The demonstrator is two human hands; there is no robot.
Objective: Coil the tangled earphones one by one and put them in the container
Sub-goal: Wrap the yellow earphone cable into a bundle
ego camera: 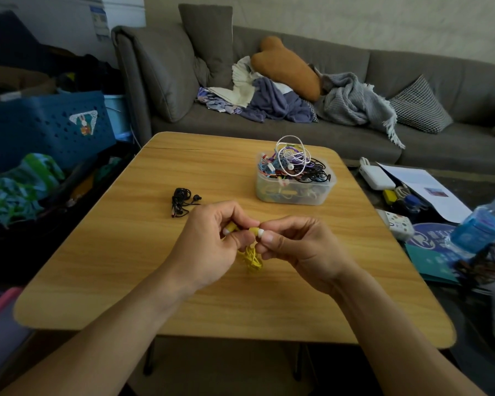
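Yellow earphones (250,257) are the thing in play right now, held up just over the near half of the wooden table (126,252), pretty much dead centre of the shot. Left hand (212,241) has its fingers curled in and pinches one yellow bud with a white tip, right hand (295,247) does the same with the other bud between thumb and forefinger, and the two hands nearly touch. Rest of the yellow cord hangs down in a tangled clump between the palms, right above the tabletop. Go a bit farther out toward 11 o'clock from the hands and there's a black pair of earphones (182,202) lying bunched on the wood, well apart from everything else. Up at about 1 o'clock sits the clear plastic container (295,192), stuffed with a mess of coloured cables, with a white cable (290,155) looping up over the rim. Past the table's far edge is a grey sofa (269,124) with blankets and a brown cushion (286,67) piled on it.
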